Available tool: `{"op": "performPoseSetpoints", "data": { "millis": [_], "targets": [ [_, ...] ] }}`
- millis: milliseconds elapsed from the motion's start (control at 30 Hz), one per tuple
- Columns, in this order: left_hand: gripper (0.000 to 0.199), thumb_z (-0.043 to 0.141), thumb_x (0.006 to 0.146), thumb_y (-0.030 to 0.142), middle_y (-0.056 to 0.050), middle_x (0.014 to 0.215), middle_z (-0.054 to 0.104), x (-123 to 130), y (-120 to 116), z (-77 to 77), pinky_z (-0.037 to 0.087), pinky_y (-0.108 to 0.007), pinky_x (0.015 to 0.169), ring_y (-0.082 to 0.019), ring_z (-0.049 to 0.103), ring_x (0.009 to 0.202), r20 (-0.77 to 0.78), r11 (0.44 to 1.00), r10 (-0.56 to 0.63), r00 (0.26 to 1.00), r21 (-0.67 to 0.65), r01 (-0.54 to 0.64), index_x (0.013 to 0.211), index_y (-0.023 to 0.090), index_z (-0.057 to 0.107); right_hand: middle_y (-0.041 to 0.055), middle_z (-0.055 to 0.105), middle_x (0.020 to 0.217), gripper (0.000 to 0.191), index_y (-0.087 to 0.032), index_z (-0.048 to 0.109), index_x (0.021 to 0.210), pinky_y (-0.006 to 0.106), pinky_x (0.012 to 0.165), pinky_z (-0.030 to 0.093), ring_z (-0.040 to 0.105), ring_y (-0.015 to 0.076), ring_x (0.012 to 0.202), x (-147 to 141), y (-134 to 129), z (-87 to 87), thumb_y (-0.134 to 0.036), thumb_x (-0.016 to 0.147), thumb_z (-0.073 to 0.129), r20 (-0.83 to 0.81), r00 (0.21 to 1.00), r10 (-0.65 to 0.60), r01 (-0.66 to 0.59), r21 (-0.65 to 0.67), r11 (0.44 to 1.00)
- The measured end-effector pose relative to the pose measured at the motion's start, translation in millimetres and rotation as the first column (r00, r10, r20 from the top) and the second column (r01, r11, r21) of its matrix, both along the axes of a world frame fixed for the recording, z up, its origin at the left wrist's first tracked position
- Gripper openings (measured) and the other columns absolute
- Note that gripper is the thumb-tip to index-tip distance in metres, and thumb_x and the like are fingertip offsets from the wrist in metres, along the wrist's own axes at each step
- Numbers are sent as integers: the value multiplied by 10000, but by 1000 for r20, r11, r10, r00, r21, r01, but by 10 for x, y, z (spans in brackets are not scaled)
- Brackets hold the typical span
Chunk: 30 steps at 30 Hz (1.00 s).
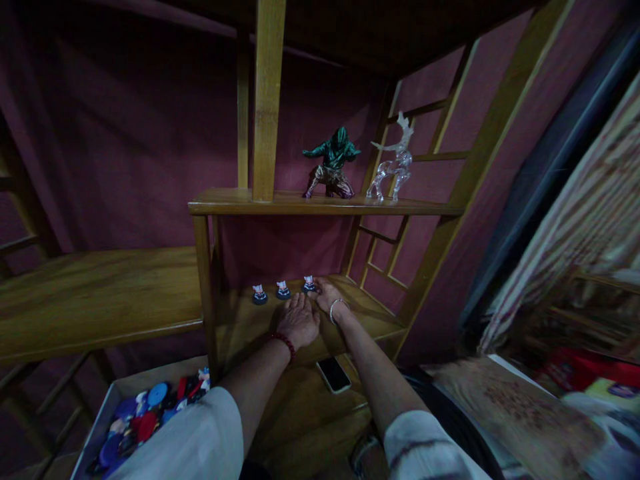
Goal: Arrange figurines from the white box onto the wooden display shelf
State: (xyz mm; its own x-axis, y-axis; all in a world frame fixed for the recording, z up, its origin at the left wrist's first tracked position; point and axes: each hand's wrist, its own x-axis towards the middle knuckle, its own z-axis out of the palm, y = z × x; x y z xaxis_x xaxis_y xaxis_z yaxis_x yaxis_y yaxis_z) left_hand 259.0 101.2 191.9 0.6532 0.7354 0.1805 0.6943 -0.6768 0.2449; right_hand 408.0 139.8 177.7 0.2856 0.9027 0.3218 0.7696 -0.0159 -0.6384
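Observation:
Three small figurines with white heads and dark round bases stand in a row on the lower shelf (240, 327): the left figurine (259, 294), the middle figurine (283, 289) and the right figurine (309, 284). My right hand (327, 295), with a pale bracelet at the wrist, has its fingers closed at the right side of the right figurine's base. Just in front of the middle and right figurines, my left hand (299, 321) lies palm down with fingers stretched forward, holding nothing visible. A dark red bead bracelet circles that wrist.
A green hooded figure (333, 163) and a clear deer figurine (394, 162) stand on the shelf above. A phone (334, 375) lies below my hands. At lower left, a box (100, 413) holds several colourful figurines. Wooden posts (269, 100) frame the shelves.

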Motion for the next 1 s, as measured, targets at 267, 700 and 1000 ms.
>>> {"op": "performPoseSetpoints", "data": {
  "millis": [267,700,1000],
  "targets": [
    [593,153,829,376,-140,1382,265,-11,-17,13,134,-385,1039,-222,168,1285,-11,1000,5,1000,15,-5,1293,33,290,38,637,969,426,-209,492,1120,252,745,452,592,146,810,-18,-41,50,-234,703,576,97,995,-35,39,-44,998],
    [610,149,835,381,-157,1388,238,-36,-25,53,117,-380,1040,-224,158,1289,-39,1000,-26,999,-2,26,1310,10,240,37,645,918,413,-218,500,1131,235,728,427,588,156,827,-88,-108,133,-279,726,551,207,976,-63,84,-96,992],
    [596,126,840,402,-131,1401,214,-150,-91,30,100,-397,1046,-225,129,1297,-62,999,-48,997,19,49,1308,64,278,43,645,907,412,-208,510,1117,240,701,424,586,163,808,-87,-98,122,-290,716,551,202,977,-62,82,-91,992]
  ]
}}
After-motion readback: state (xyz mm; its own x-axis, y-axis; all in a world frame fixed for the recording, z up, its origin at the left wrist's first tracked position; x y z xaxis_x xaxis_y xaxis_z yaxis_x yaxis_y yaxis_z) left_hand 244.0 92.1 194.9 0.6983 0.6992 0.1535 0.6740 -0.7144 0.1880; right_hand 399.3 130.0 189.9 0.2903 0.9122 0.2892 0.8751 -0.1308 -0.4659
